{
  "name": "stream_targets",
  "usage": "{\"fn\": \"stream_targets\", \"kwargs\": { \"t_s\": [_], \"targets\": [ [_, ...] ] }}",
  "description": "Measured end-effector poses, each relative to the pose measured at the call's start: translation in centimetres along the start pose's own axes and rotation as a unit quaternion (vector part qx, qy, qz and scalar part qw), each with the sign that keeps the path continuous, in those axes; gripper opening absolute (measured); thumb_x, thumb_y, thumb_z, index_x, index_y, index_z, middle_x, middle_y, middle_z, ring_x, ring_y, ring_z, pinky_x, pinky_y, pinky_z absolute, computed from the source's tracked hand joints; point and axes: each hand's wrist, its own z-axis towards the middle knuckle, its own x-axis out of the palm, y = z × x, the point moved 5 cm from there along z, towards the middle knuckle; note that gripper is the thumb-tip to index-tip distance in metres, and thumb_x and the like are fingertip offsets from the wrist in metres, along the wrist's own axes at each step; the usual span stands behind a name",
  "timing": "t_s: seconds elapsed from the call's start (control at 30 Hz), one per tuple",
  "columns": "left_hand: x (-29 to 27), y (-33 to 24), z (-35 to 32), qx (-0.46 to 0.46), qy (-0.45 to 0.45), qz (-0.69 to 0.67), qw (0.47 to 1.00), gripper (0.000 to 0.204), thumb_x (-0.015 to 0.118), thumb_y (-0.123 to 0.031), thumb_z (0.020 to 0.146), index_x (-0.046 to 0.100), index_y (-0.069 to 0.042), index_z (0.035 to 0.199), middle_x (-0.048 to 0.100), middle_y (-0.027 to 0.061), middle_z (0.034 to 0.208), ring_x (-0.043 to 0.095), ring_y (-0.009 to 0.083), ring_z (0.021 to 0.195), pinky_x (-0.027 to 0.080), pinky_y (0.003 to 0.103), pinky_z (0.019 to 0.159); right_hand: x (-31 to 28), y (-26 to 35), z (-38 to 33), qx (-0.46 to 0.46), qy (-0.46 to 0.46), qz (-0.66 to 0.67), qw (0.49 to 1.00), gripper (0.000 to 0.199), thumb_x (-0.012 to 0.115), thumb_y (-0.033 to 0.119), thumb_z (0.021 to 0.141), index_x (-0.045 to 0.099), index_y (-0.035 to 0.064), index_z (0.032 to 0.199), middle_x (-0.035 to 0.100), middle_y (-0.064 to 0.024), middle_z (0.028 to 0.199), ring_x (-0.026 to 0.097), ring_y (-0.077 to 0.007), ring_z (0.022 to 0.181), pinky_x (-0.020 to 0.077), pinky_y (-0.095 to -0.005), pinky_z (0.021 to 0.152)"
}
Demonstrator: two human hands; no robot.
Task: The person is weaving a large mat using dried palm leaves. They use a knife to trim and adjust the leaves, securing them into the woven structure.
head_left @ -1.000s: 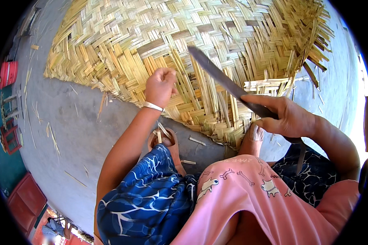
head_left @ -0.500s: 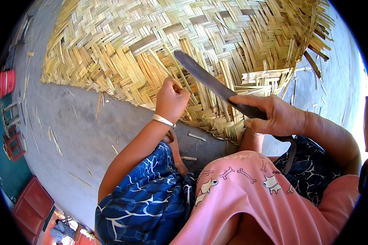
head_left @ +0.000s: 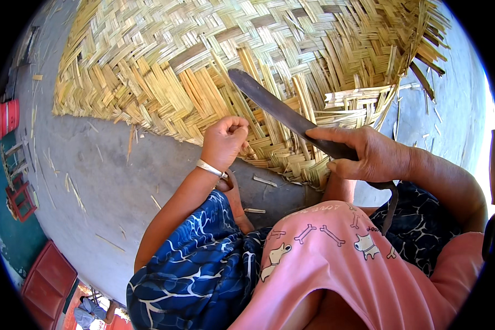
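Seen from above, a seated person's right hand [head_left: 368, 154] is clenched around the handle of a long dark metal knife [head_left: 280, 113], whose blade slants up and to the left across a large woven mat of pale yellow bamboo strips [head_left: 214, 60] spread on the grey concrete floor [head_left: 99, 181]. The left hand [head_left: 224, 142], wearing a silver bangle [head_left: 210, 168] at the wrist, is curled into a loose fist at the mat's near edge, pinching the woven strips just beside the blade. Loose bamboo slivers [head_left: 265, 181] lie scattered on the floor near the person's knees.
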Motion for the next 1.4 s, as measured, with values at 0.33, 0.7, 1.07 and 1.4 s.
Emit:
{"fn": "stream_targets", "kwargs": {
  "t_s": [0.33,0.7,1.07,1.4],
  "targets": [
    [0.6,-0.6,0.9,0.079,-0.068,0.205,0.973,0.023,0.071,-0.012,0.085,0.051,-0.004,0.077,0.056,0.0005,0.066,0.052,0.0059,0.055,0.044,0.023,0.047,-0.2,0.4,0.1,0.013,0.003,-0.007,1.000,0.059,0.062,0.015,0.082,0.047,0.0034,0.137,0.066,-0.0179,0.099,0.064,-0.0188,0.087,0.0505,-0.0308,0.081],
    [0.5,-1.5,1.7,0.117,-0.130,0.151,0.973,0.022,0.071,-0.007,0.083,0.050,-0.002,0.087,0.057,0.0028,0.070,0.053,0.0070,0.056,0.046,0.023,0.048,0.1,-0.1,0.4,0.019,0.007,0.034,0.999,0.060,0.063,0.013,0.083,0.044,0.0017,0.138,0.066,-0.0125,0.097,0.060,-0.0122,0.086,0.0494,-0.0275,0.082],
    [0.1,-0.9,1.3,0.074,-0.100,0.076,0.989,0.014,0.063,-0.003,0.084,0.049,-0.001,0.083,0.060,0.0062,0.075,0.059,0.0102,0.057,0.048,0.025,0.049,0.3,-0.6,0.5,0.079,0.042,0.070,0.994,0.056,0.061,0.011,0.088,0.043,0.0032,0.140,0.061,-0.0074,0.108,0.053,-0.0102,0.100,0.0439,-0.0284,0.091],
    [0.7,-1.9,2.1,0.091,-0.087,0.095,0.988,0.029,0.060,0.001,0.084,0.044,0.000,0.108,0.061,0.0092,0.077,0.055,0.0111,0.047,0.042,0.026,0.040,0.5,-1.1,0.5,0.029,-0.002,0.097,0.995,0.057,0.059,0.009,0.084,0.044,0.0020,0.139,0.065,-0.0075,0.100,0.057,-0.0099,0.090,0.0480,-0.0260,0.084]
  ]
}}
